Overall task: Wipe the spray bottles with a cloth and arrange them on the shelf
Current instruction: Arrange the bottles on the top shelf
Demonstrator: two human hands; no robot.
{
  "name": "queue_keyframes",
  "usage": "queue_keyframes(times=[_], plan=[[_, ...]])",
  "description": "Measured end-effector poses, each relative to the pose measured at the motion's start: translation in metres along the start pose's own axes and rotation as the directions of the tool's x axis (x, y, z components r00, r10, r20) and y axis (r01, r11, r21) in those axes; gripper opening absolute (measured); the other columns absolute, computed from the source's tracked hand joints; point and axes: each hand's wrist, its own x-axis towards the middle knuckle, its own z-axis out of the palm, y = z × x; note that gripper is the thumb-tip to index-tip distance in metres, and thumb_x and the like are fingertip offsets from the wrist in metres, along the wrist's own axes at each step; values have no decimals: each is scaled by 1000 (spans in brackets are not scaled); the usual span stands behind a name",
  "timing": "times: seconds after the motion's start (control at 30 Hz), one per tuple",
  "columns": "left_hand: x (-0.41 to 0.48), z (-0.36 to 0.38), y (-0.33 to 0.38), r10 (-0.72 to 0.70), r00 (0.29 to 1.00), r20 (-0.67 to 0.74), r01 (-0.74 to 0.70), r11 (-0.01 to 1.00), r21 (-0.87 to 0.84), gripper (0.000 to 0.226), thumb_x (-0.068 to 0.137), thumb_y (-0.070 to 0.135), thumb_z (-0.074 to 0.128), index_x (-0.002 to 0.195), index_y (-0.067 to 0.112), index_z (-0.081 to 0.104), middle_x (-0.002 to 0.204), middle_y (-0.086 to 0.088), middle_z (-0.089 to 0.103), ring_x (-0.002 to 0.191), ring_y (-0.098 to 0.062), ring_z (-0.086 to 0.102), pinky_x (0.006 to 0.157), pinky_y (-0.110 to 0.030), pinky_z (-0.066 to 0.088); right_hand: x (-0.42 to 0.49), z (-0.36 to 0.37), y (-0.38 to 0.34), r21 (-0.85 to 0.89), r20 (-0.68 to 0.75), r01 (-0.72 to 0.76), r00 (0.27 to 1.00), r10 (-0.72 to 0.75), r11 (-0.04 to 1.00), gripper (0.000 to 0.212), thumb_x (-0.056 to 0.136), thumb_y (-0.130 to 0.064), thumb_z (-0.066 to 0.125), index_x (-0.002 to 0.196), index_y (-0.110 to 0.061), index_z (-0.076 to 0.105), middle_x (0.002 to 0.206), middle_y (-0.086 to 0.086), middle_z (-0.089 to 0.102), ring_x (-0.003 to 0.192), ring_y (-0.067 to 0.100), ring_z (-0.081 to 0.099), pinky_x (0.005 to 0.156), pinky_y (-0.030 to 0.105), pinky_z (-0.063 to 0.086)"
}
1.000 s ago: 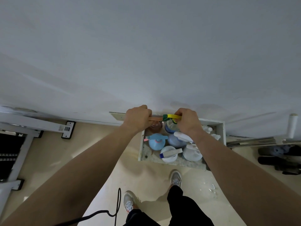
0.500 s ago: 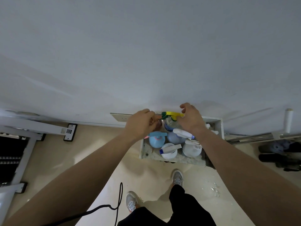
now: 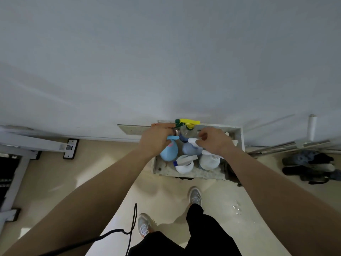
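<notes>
Several spray bottles stand in a white box shelf point(image 3: 238, 132) against the wall. At the back is a clear bottle with a yellow and green trigger point(image 3: 188, 123). In front of it stand a light blue bottle point(image 3: 168, 152), a pale violet bottle point(image 3: 189, 149), a white bottle with a blue and white trigger point(image 3: 184, 164) and a cloudy white bottle point(image 3: 209, 161). My left hand point(image 3: 156, 139) curls round a small brown bottle point(image 3: 175, 131) at the back left, which is mostly hidden. My right hand point(image 3: 212, 143) hovers over the bottles, fingers loosely curled and holding nothing. No cloth shows.
A white wall fills the upper view. On the cream floor are my two shoes point(image 3: 194, 195), a black cable point(image 3: 132, 224) and a wet patch point(image 3: 236, 207). A white metal frame point(image 3: 36, 143) stands at the left; dark slippers point(image 3: 310, 165) lie at the right.
My right hand has come off the yellow trigger and drawn back toward me over the front bottles. My left hand stays curled at the back left bottle.
</notes>
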Motion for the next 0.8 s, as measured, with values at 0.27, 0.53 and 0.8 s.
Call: queue_keyframes(times=[0.27,0.53,0.8], plan=[[-12,1,-10,-82,997,9,80,988,136,17,87,33,67,103,27,72,105,4,71,94,-20,65,68,-30,48,9,1,-1,-88,44,56,998,-53,995,21,80,-34,75,99,-30,68,104,-5,71,96,18,64,81,32,52],[-22,14,-4,-143,990,11,143,989,46,22,91,40,66,105,23,64,106,4,61,96,-20,61,66,-30,42,12,-2,-14,-251,111,144,987,-120,957,8,79,-24,70,85,-26,74,88,1,72,82,22,65,74,39,56],[-36,17,2,-153,973,-172,151,988,-28,41,84,35,73,122,21,63,125,1,61,108,-25,57,74,-38,55,6,7,-20,-313,42,197,980,-194,929,44,89,-23,62,131,-28,49,113,6,65,98,32,62,76,39,51]])
